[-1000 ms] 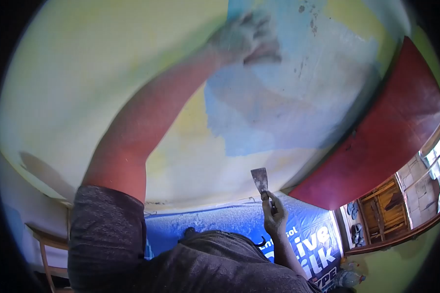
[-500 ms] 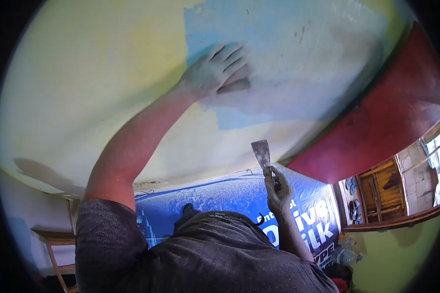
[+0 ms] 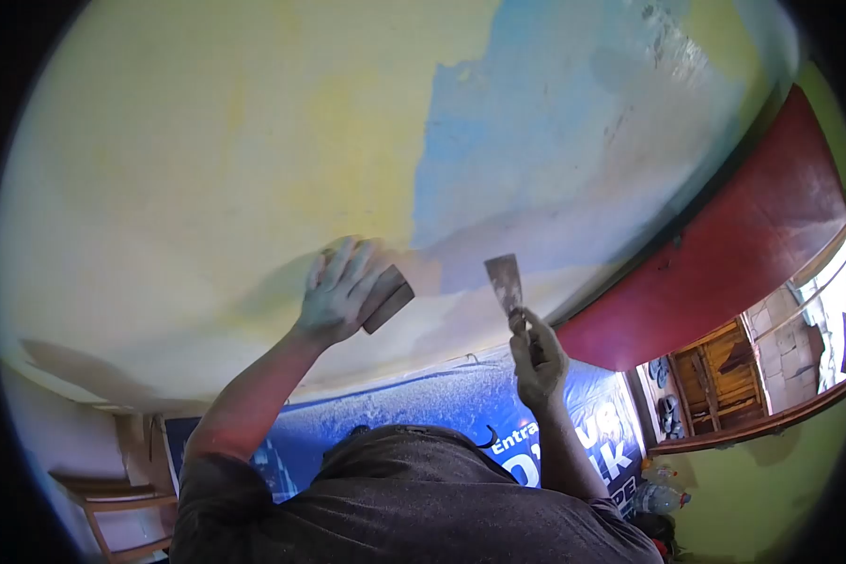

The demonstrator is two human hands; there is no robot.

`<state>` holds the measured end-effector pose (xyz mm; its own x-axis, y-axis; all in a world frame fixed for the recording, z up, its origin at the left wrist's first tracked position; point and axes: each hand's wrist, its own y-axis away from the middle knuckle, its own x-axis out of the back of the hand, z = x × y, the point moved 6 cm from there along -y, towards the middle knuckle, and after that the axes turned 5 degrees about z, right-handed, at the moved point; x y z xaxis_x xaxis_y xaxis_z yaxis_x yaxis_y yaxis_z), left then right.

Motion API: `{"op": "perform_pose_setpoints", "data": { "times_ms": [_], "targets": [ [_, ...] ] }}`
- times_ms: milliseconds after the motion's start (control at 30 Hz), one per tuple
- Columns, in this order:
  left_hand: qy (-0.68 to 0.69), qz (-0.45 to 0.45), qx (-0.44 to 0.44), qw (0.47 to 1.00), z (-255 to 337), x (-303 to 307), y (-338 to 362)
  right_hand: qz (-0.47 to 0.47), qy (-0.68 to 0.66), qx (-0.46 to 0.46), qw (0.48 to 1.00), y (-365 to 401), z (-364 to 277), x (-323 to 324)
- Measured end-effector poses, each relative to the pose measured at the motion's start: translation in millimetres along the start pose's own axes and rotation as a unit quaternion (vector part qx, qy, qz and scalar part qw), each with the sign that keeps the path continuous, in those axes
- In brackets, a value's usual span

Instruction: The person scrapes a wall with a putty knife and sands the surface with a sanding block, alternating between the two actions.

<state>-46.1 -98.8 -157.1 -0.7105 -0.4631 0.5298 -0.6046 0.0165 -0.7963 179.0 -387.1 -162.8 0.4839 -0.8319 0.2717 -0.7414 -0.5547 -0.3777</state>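
Note:
My left hand [image 3: 343, 293] is dusty and presses a brown sanding block [image 3: 388, 299] flat against the wall [image 3: 207, 169], low on its yellow part near the edge of the blue patch [image 3: 555, 122]. My right hand [image 3: 538, 360] grips the handle of a metal scraper [image 3: 506, 282], blade pointing up, held just off the wall to the right of the sanding block. My grey shirt fills the bottom of the view.
A red door [image 3: 724, 273] stands to the right of the wall, with an open doorway and wooden furniture [image 3: 724, 385] beyond. A dusty blue printed sheet [image 3: 442, 404] covers the floor. A wooden chair [image 3: 132, 512] sits lower left; bottles [image 3: 658, 493] lower right.
My left hand with the sanding block has slid down the wall from the upper blue patch to the lower yellow area. My right hand still holds the scraper in about the same place.

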Motion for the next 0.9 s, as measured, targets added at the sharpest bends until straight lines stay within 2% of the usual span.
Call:
{"op": "perform_pose_setpoints", "data": {
  "times_ms": [33, 100, 200, 233, 333, 400, 467, 633, 733, 833, 867, 900],
  "targets": [
    [0.015, 0.028, 0.014, 0.999, -17, 13, 1, 0.007, 0.008, 0.012, 1.0, -13, -11, -8],
    [-0.008, 0.062, 0.007, 0.998, -56, 39, 5, 0.051, -0.006, 0.111, 0.993, -37, -48, -28],
    [-0.004, 0.109, 0.017, 0.994, -115, 69, 11, 0.087, 0.003, 0.128, 0.988, -69, -83, -55],
    [-0.011, 0.115, 0.022, 0.993, -131, 78, 14, 0.099, -0.012, 0.179, 0.979, -77, -94, -61],
    [-0.037, 0.139, 0.043, 0.989, -165, 104, 38, 0.155, 0.006, 0.205, 0.966, -86, -109, -67],
    [-0.058, 0.153, 0.045, 0.985, -186, 102, 52, 0.159, 0.016, 0.185, 0.97, -98, -108, -78],
    [-0.081, 0.139, 0.043, 0.986, -197, 99, 74, 0.168, 0.027, 0.15, 0.974, -99, -103, -86],
    [-0.14, 0.139, 0.017, 0.98, -198, 84, 84, 0.152, 0.076, 0.204, 0.964, -107, -101, -98],
    [-0.145, 0.138, 0.025, 0.979, -195, 82, 88, 0.18, 0.082, 0.245, 0.949, -121, -132, -97],
    [-0.138, 0.174, 0.036, 0.974, -193, 80, 88, 0.169, 0.106, 0.253, 0.947, -130, -153, -92],
    [-0.145, 0.169, 0.038, 0.974, -194, 78, 88, 0.162, 0.124, 0.223, 0.953, -129, -157, -91],
    [-0.15, 0.162, 0.039, 0.975, -196, 78, 92, 0.157, 0.129, 0.237, 0.95, -126, -160, -92]
  ]
}}
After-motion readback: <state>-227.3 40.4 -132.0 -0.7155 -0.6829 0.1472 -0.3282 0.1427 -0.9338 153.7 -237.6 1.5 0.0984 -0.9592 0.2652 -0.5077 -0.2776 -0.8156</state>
